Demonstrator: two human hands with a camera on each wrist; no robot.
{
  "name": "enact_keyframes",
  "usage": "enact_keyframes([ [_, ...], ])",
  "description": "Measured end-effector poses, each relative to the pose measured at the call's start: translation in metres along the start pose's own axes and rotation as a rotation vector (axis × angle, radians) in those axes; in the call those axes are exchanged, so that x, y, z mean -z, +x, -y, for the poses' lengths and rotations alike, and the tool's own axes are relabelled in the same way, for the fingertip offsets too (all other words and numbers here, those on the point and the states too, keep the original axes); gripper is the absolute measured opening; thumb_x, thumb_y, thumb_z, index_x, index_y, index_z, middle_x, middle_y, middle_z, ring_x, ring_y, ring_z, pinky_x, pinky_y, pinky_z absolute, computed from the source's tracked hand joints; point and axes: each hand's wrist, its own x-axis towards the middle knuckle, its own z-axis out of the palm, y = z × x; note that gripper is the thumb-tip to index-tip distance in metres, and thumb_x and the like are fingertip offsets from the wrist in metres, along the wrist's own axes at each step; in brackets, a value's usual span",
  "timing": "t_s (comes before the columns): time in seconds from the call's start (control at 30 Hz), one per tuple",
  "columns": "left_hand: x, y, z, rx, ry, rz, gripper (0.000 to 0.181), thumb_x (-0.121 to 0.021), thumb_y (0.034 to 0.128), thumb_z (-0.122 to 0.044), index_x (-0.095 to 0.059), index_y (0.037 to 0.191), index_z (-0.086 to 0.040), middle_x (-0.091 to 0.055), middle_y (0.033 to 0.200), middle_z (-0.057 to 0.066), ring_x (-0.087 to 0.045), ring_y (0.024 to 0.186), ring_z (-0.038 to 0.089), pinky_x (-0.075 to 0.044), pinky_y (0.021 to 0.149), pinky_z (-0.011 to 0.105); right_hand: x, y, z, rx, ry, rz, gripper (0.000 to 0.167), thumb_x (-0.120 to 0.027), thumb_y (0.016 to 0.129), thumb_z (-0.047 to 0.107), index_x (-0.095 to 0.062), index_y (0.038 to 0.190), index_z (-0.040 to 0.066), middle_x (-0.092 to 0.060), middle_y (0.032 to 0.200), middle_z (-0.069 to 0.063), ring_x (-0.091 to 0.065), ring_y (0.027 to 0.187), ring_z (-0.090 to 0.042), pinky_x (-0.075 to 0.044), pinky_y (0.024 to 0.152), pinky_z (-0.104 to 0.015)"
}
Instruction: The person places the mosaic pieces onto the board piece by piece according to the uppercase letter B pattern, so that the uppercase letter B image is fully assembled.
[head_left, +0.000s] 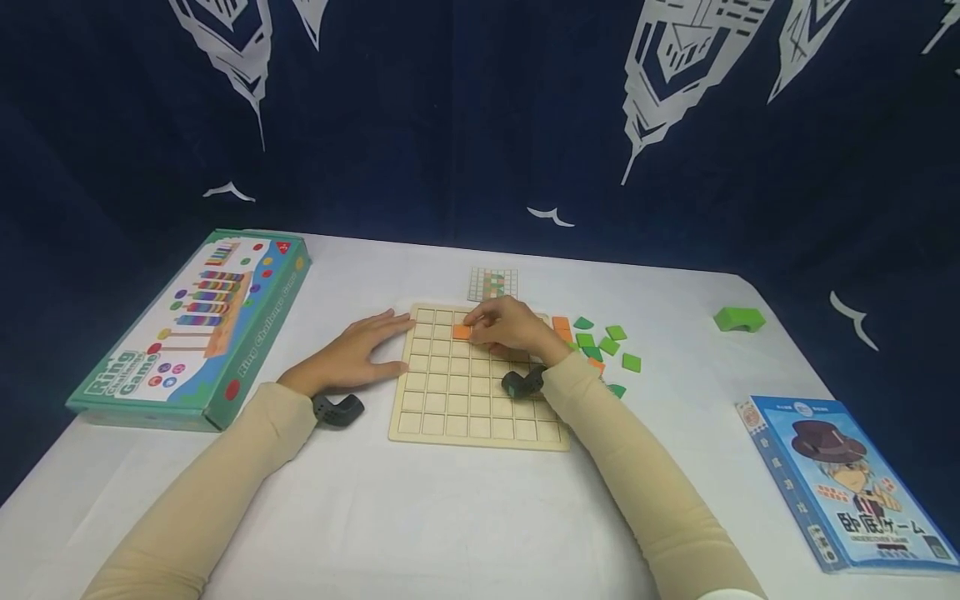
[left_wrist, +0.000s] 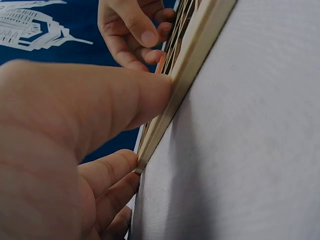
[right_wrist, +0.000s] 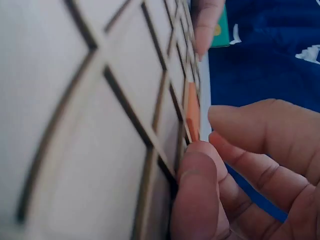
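Note:
A wooden grid board (head_left: 457, 404) lies on the white table. One orange square (head_left: 461, 332) sits in its upper part, and the right hand (head_left: 510, 327) is over the board with its fingertips at that square's right side. In the right wrist view the orange piece (right_wrist: 193, 107) lies flat in the grid, with a fingertip at its near end; thumb and fingers are bent and apart, pinching nothing visible. The left hand (head_left: 360, 354) touches the board's left edge with thumb and fingers extended. The left wrist view shows the thumb (left_wrist: 125, 97) against the board's side (left_wrist: 187, 70).
Right of the board lie several green pieces (head_left: 632, 362) and orange pieces (head_left: 561, 323). A small pattern card (head_left: 483, 284) is behind the board. A game box (head_left: 195, 333) stands at the left, a blue box (head_left: 847, 483) at the right, and a green block (head_left: 738, 319) at the back right.

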Motion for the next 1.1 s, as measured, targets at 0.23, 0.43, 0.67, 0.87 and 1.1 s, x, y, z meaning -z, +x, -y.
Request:
enact_keyframes([
  [0.23,-0.002,0.002,0.002,-0.002,0.005,-0.003,0.077,-0.069,0.1009,-0.037,-0.042,0.166,-0.004,-0.034,0.174,0.017,-0.017,0.165,0.041,-0.011,0.131,0.066,0.018,-0.013,-0.011,0.019,0.195,0.053,0.035,-0.071,0.102,0.003,-0.068,0.135,-0.008,-0.069,0.097,-0.003,-0.058,0.072,-0.015,-0.054,0.064,-0.024],
  [0.43,-0.004,0.003,0.005,-0.004,0.008,0.004,0.078,-0.069,0.1005,-0.036,-0.041,0.166,-0.004,-0.034,0.174,0.018,-0.017,0.165,0.042,-0.011,0.131,0.067,0.035,-0.027,-0.02,-0.011,0.317,0.069,0.043,-0.07,0.102,0.006,-0.063,0.142,-0.008,-0.072,0.104,-0.001,-0.063,0.082,-0.014,-0.057,0.07,-0.023],
  [0.67,-0.003,0.002,0.005,-0.01,0.003,0.01,0.077,-0.069,0.1012,-0.034,-0.04,0.166,-0.004,-0.033,0.175,0.018,-0.016,0.165,0.041,-0.009,0.132,0.066,0.056,-0.041,-0.036,-0.003,0.375,0.046,0.042,-0.068,0.105,0.006,-0.06,0.144,-0.009,-0.077,0.112,-0.004,-0.062,0.082,-0.015,-0.056,0.073,-0.026],
  [0.87,-0.003,0.002,0.003,-0.013,-0.001,0.006,0.077,-0.069,0.1015,-0.037,-0.041,0.166,-0.004,-0.033,0.174,0.02,-0.017,0.165,0.043,-0.011,0.13,0.068,0.071,-0.052,-0.051,0.017,0.404,-0.025,0.042,-0.066,0.105,0.003,-0.059,0.143,-0.013,-0.077,0.106,-0.002,-0.06,0.077,-0.014,-0.056,0.07,-0.025],
  [1.1,-0.002,0.001,0.003,-0.001,0.004,0.007,0.078,-0.07,0.1007,-0.037,-0.041,0.166,-0.005,-0.033,0.174,0.018,-0.017,0.165,0.042,-0.011,0.131,0.068,0.088,-0.064,-0.065,0.033,0.405,-0.134,0.031,-0.069,0.105,0.006,-0.069,0.136,-0.001,-0.077,0.102,-0.001,-0.065,0.082,-0.014,-0.06,0.078,-0.029],
])
